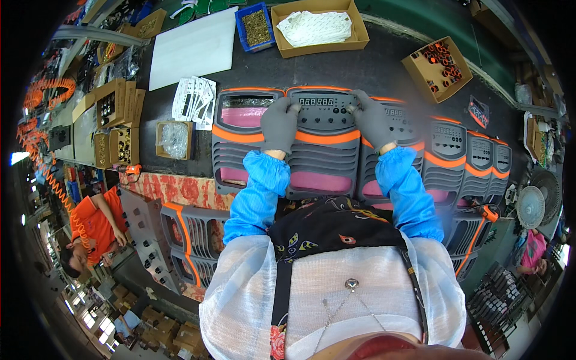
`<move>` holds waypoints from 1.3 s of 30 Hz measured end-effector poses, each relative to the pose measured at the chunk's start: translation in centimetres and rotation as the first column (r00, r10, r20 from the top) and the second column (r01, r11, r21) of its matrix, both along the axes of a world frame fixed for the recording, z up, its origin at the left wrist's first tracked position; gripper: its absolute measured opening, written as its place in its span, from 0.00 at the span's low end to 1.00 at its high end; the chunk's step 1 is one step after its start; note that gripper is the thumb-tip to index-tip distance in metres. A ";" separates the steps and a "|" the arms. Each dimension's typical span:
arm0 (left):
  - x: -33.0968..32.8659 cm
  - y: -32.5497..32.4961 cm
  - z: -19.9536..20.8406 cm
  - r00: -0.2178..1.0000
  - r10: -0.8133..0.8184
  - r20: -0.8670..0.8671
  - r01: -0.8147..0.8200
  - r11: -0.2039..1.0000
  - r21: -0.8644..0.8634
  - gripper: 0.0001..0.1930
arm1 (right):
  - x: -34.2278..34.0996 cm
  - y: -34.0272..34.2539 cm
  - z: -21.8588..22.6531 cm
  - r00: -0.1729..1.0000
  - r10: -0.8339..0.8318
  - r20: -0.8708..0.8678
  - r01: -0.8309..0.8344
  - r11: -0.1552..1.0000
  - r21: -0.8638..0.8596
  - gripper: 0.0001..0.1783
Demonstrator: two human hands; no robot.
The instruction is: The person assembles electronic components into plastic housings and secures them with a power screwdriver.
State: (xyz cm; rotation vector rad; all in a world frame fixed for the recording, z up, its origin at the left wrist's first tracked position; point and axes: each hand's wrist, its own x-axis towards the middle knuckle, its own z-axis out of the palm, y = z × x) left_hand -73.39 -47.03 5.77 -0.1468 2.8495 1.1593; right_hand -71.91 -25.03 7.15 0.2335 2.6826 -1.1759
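A dark grey plastic housing with an orange stripe (324,137) lies on the bench in front of me. Its upper part carries a control panel (321,111) with a digit display and a row of small knobs. My left hand (279,125), in a grey glove, is closed at the panel's left edge, thumb toward the panel. At its upper right corner my right hand (371,120), gloved too, has its fingers curled over the edge. Left of these stands another housing (237,135) with an uncovered window and pink sheet showing through. More panelled housings (447,144) line up to the right.
Behind the row sit a blue bin of small brass parts (257,29), a carton of white sheets (321,27) and a carton of black-orange parts (441,69). Printed overlays (195,102) and a small box of clear plastic (174,140) lie left. A co-worker (99,225) sits at lower left.
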 end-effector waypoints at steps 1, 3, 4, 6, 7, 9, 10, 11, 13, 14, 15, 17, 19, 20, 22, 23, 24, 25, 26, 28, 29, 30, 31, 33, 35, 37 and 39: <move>-0.2 0.1 0.1 0.999 0.004 0.054 -0.004 1.000 0.008 0.13 | -0.1 0.1 -0.2 1.000 0.000 0.002 0.000 1.000 0.000 0.24; -0.5 0.3 -0.1 0.998 0.004 0.059 -0.003 1.000 -0.009 0.13 | -0.3 0.2 -0.5 0.999 0.010 0.044 -0.011 1.000 0.026 0.23; -0.6 0.5 -0.1 0.998 0.003 0.062 -0.002 1.000 -0.025 0.14 | -0.4 0.3 -0.9 0.999 0.009 0.045 -0.010 1.000 0.026 0.23; -1.0 0.9 0.3 0.996 -0.006 0.087 0.015 0.994 -0.107 0.15 | -0.6 0.3 -2.0 0.990 0.133 -0.055 -0.106 0.929 0.355 0.21; -1.1 0.8 1.1 0.995 -0.006 0.104 0.026 0.981 -0.193 0.17 | -0.8 -0.4 -0.6 0.988 0.139 -0.062 -0.109 0.930 0.352 0.21; -0.4 1.3 2.3 0.999 -0.048 -0.005 0.045 0.961 -0.274 0.18 | -0.4 -1.5 1.8 0.992 0.118 -0.053 -0.074 0.854 0.516 0.23; -0.1 1.7 2.6 0.989 -0.104 -0.105 0.061 0.934 -0.353 0.19 | -0.4 -1.5 1.8 0.992 0.118 -0.054 -0.074 0.854 0.515 0.23; -0.3 1.9 2.7 0.989 -0.104 -0.108 0.060 0.934 -0.353 0.19 | -0.6 -1.5 1.7 0.946 0.244 -0.215 -0.100 0.847 0.523 0.22; 0.4 1.9 2.1 0.833 -0.408 -0.374 0.247 0.878 -0.410 0.20 | -0.1 -1.9 0.8 0.865 0.358 -0.350 -0.129 0.835 0.535 0.21; 0.6 2.0 1.5 0.830 -0.453 -0.326 0.285 0.846 -0.452 0.19 | -0.2 -2.3 0.4 0.817 0.425 -0.390 -0.168 0.822 0.544 0.20; 1.2 1.1 0.6 0.834 -0.448 -0.324 0.274 0.844 -0.461 0.19 | -0.5 -3.2 -0.3 0.753 0.493 -0.436 -0.213 0.809 0.547 0.20; 1.2 0.5 -1.0 0.807 -0.544 -0.231 0.437 0.812 -0.386 0.18 | 0.2 -2.7 -2.7 0.749 0.492 -0.443 -0.217 0.815 0.538 0.19; -0.7 -0.6 -0.7 0.809 -0.498 -0.312 0.404 0.857 -0.320 0.16 | 0.6 -2.6 -3.1 0.771 0.441 -0.459 -0.210 0.857 0.471 0.19; -2.2 -1.4 0.0 0.819 -0.434 -0.376 0.342 0.895 -0.288 0.15 | 1.2 -2.7 -2.8 0.794 0.393 -0.464 -0.196 0.888 0.416 0.19; -6.2 -3.3 1.5 0.828 -0.328 -0.455 0.251 0.942 -0.223 0.16 | 1.7 -3.0 -2.7 0.792 0.396 -0.465 -0.184 0.881 0.436 0.20; -8.8 -4.6 1.5 0.822 -0.327 -0.466 0.243 0.942 -0.233 0.16 | 1.8 -3.1 -2.7 0.801 0.396 -0.449 -0.171 0.870 0.462 0.20; -11.5 -6.1 1.4 0.863 -0.274 -0.424 0.191 0.955 -0.227 0.16 | 1.8 -3.2 -2.9 0.792 0.397 -0.464 -0.171 0.873 0.456 0.20; -14.3 -7.5 1.2 0.899 -0.218 -0.379 0.140 0.965 -0.223 0.17 | 1.8 -3.2 -2.9 0.809 0.362 -0.463 -0.162 0.895 0.416 0.21; -17.3 -8.7 0.7 0.921 -0.199 -0.335 0.107 0.956 -0.272 0.17 | 1.8 -3.2 -2.8 0.829 0.324 -0.455 -0.149 0.913 0.380 0.21; -23.3 -11.1 -0.5 0.953 -0.151 -0.263 0.040 0.923 -0.384 0.19 | 2.0 -3.5 -2.6 0.836 0.312 -0.451 -0.141 0.917 0.372 0.21; -26.3 -11.8 -1.2 0.963 -0.128 -0.239 0.012 0.901 -0.433 0.20 | 1.9 -3.3 -2.5 0.849 0.301 -0.435 -0.130 0.916 0.380 0.21; -29.2 -12.3 -1.7 0.972 -0.092 -0.216 -0.020 0.883 -0.469 0.21 | 1.8 -3.3 -2.4 0.849 0.291 -0.442 -0.118 0.919 0.377 0.21; -31.7 -12.4 -1.8 0.980 -0.058 -0.192 -0.047 0.863 -0.502 0.21 | 1.8 -3.3 -2.3 0.856 0.288 -0.430 -0.114 0.915 0.387 0.20; -36.7 -13.2 -2.8 0.982 -0.020 -0.190 -0.091 0.827 -0.554 0.22 | 1.7 -3.2 -2.2 0.865 0.275 -0.420 -0.096 0.912 0.399 0.20; -40.4 -13.8 -3.7 0.967 -0.018 -0.253 -0.159 0.735 -0.660 0.21 | 1.7 -3.3 -2.3 0.885 0.272 -0.378 -0.115 0.914 0.389 0.20; -43.7 -13.5 -4.7 0.953 -0.029 -0.300 -0.197 0.692 -0.694 0.20 | 1.6 -3.1 -2.3 0.895 0.262 -0.361 -0.107 0.912 0.397 0.19; -46.4 -13.4 -5.8 0.938 -0.044 -0.345 -0.235 0.651 -0.722 0.19 | 1.7 -2.9 -2.1 0.907 0.250 -0.340 -0.098 0.908 0.407 0.18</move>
